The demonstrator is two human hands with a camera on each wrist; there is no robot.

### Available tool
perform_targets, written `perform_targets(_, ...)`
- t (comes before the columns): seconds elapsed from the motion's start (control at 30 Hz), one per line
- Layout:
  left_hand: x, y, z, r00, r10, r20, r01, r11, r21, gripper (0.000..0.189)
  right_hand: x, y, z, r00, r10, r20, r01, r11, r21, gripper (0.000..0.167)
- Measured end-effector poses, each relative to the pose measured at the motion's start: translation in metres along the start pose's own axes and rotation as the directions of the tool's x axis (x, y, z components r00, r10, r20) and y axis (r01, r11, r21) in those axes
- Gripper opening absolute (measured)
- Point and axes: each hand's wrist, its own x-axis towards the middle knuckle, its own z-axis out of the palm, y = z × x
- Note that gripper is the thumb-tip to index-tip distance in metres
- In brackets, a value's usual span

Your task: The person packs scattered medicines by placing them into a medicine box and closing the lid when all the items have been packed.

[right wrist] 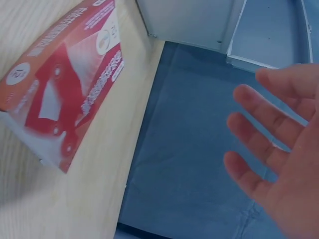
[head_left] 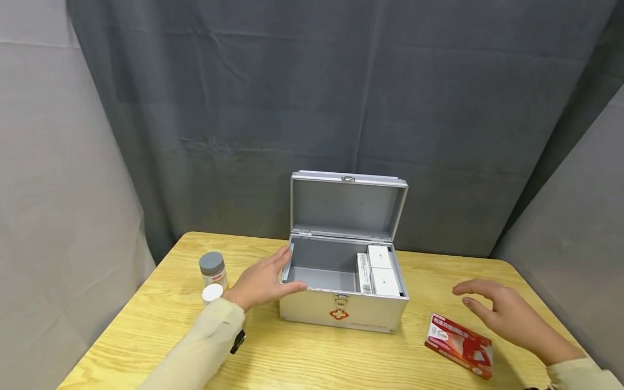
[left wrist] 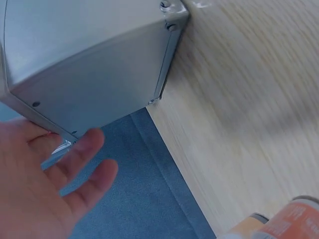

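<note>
A silver first-aid case (head_left: 312, 307) with a red cross stands on the table, its lid (head_left: 348, 208) raised. White boxes (head_left: 385, 280) fill the right end inside it. My left hand (head_left: 263, 277) is at the case's left end, fingers spread along the rim; in the left wrist view the fingers (left wrist: 82, 149) lie beside the side wall. My right hand (head_left: 507, 311) hovers over the table's right side with nothing in it, fingers loosely bent. Just below and left of it lies a red medicine box (head_left: 460, 346), also large in the right wrist view.
Left of the case stand a grey-capped bottle (head_left: 213, 268) and a white-capped bottle (head_left: 213, 293), close to my left forearm. A grey curtain (head_left: 244, 135) hangs behind the wooden table (head_left: 302, 357), and pale cloth (head_left: 63, 179) hangs at the sides.
</note>
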Motion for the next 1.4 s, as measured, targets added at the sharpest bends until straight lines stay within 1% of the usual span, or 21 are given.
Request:
perform_targets(0.1,0.000,-0.001,0.002,0.999,0.027,-0.035,-0.025,0.999,0.041,0.100,-0.003,0.001,0.003,0.997,0.042,0.069,-0.042,0.999,0.001,0.021)
perform_targets(0.17,-0.001,-0.002,0.002,0.997,0.040,-0.069,-0.035,0.997,0.070,0.098,-0.002,0.001,0.005,0.991,0.058,0.118,-0.059,0.998,0.007,0.020)
perform_targets(0.27,-0.001,-0.006,0.002,0.992,0.053,-0.115,-0.041,0.994,0.104,0.095,-0.001,0.002,0.008,0.982,0.068,0.174,-0.072,0.997,0.018,0.020)
perform_targets(0.37,-0.003,-0.009,0.002,0.988,0.056,-0.141,-0.042,0.994,0.105,0.094,0.000,0.005,0.010,0.976,0.062,0.208,-0.068,0.997,0.021,0.021)
perform_targets(0.5,-0.004,-0.011,0.003,0.988,0.053,-0.144,-0.043,0.996,0.075,0.094,0.000,0.010,0.010,0.970,0.059,0.235,-0.064,0.998,0.013,0.022)
perform_targets(0.6,-0.003,-0.011,0.004,0.987,0.061,-0.151,-0.052,0.997,0.064,0.094,-0.001,0.012,0.010,0.962,0.075,0.264,-0.082,0.996,0.016,0.025)
perform_targets(0.73,-0.001,-0.009,0.005,0.983,0.085,-0.165,-0.071,0.993,0.090,0.092,0.000,0.014,0.013,0.937,0.116,0.330,-0.136,0.990,0.037,0.030)
perform_targets(0.83,0.000,-0.008,0.006,0.981,0.094,-0.170,-0.076,0.991,0.110,0.092,0.001,0.015,0.017,0.924,0.133,0.360,-0.161,0.986,0.051,0.032)
perform_targets(1.03,0.000,-0.006,0.007,0.981,0.100,-0.169,-0.082,0.991,0.110,0.092,0.000,0.020,0.026,0.915,0.150,0.374,-0.177,0.984,0.038,0.031)
perform_targets(1.2,0.001,-0.004,0.008,0.982,0.098,-0.160,-0.088,0.994,0.072,0.093,-0.002,0.025,0.032,0.903,0.161,0.398,-0.186,0.982,0.023,0.031)
perform_targets(1.33,0.001,-0.005,0.009,0.986,0.085,-0.146,-0.082,0.996,0.027,0.094,-0.003,0.027,0.039,0.885,0.177,0.431,-0.204,0.979,0.016,0.035)
perform_targets(1.4,0.001,-0.006,0.010,0.987,0.083,-0.140,-0.082,0.997,0.017,0.094,-0.004,0.026,0.041,0.880,0.179,0.441,-0.208,0.978,0.017,0.038)
